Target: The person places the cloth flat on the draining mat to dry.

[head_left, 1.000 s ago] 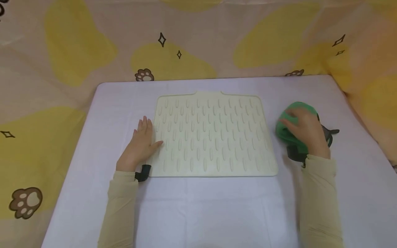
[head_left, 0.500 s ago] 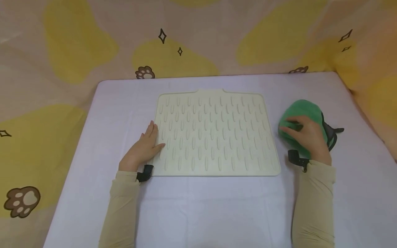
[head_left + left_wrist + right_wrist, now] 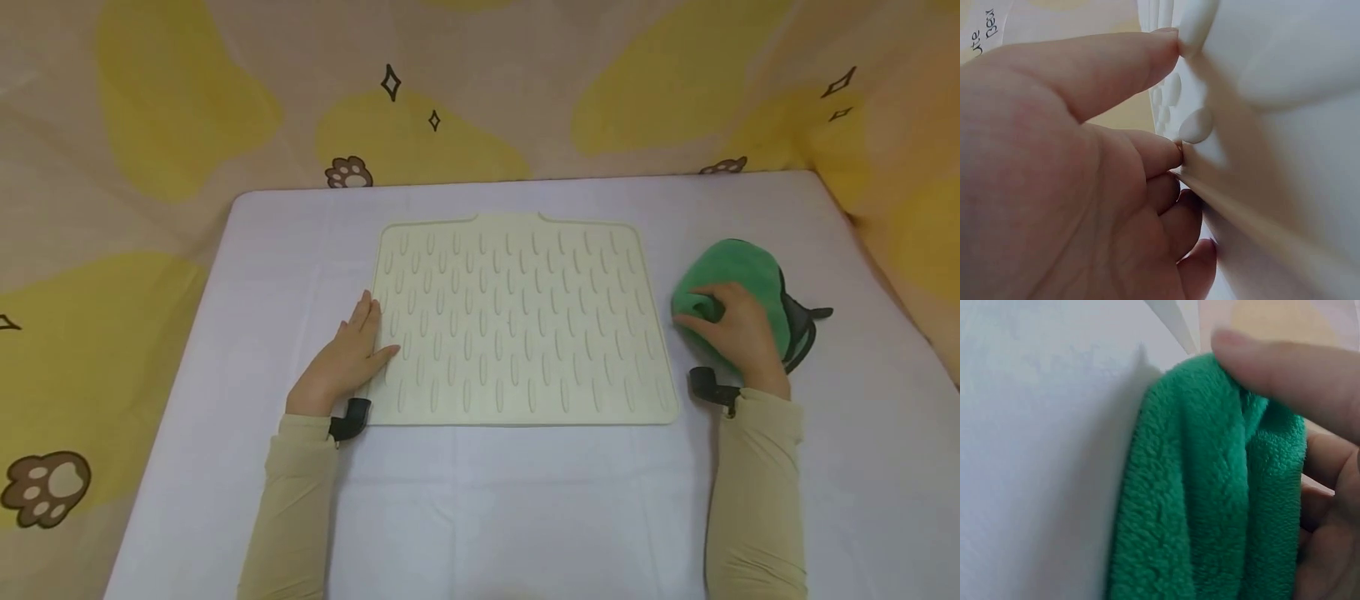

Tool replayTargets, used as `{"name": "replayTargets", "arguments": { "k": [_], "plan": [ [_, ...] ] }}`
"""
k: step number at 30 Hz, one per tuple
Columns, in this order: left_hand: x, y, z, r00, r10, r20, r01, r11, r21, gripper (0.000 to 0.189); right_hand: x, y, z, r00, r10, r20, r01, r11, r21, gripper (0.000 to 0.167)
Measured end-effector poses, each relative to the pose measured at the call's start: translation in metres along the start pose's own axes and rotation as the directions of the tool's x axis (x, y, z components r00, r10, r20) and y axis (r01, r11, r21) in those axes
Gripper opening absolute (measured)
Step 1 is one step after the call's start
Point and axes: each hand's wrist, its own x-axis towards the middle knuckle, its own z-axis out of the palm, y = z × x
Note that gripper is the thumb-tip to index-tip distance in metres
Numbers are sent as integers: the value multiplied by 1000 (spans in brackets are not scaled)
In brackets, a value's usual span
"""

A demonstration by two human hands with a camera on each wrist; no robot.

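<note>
Hands reach forward, well apart: the left hand (image 3: 337, 358) is flat, fingers extended, thumb over the near edge of the pale ridged mat (image 3: 517, 321) between them; the right hand (image 3: 742, 333), curled, pinches a fold of green cloth (image 3: 738, 265) lying beneath it on the worktop (image 3: 525, 508).

A white tablecloth (image 3: 570, 508) spreads across the centre to six o'clock. A yellow-blotched curtain (image 3: 487, 50) runs from nine through twelve to three, bearing paw prints (image 3: 63, 481) at eight and ten and stars (image 3: 391, 82) at eleven and two.
</note>
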Motion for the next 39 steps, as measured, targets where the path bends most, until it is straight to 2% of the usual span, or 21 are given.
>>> {"name": "replayTargets", "arguments": {
  "k": [4,12,16,20,27,33,39],
  "plan": [
    [-1,0,-1,1000,-7,3,7,1000,-2,76,-2,-1,2,999,4,-33,-4,1000,9,37],
    [-3,1,-2,1000,-8,1,8,1000,-3,76,-3,-4,2,997,42,-65,-39,998,43,36],
    [-2,1,-3,1000,-10,4,10,1000,-2,76,-3,-8,-2,986,114,-122,-102,989,104,37],
    [0,2,-3,1000,-6,4,6,1000,3,76,-2,-16,-7,963,188,-193,-146,966,212,36],
    [1,3,-3,1000,-13,11,13,1000,7,76,0,-29,-9,949,220,-225,-104,894,435,22],
    [0,2,-2,1000,-13,13,13,1000,1,76,0,-41,-7,937,217,-272,-42,848,529,22],
    [1,1,-2,1000,-9,9,9,1000,5,76,-1,-52,-6,941,194,-278,0,820,572,22]
  ]
}}
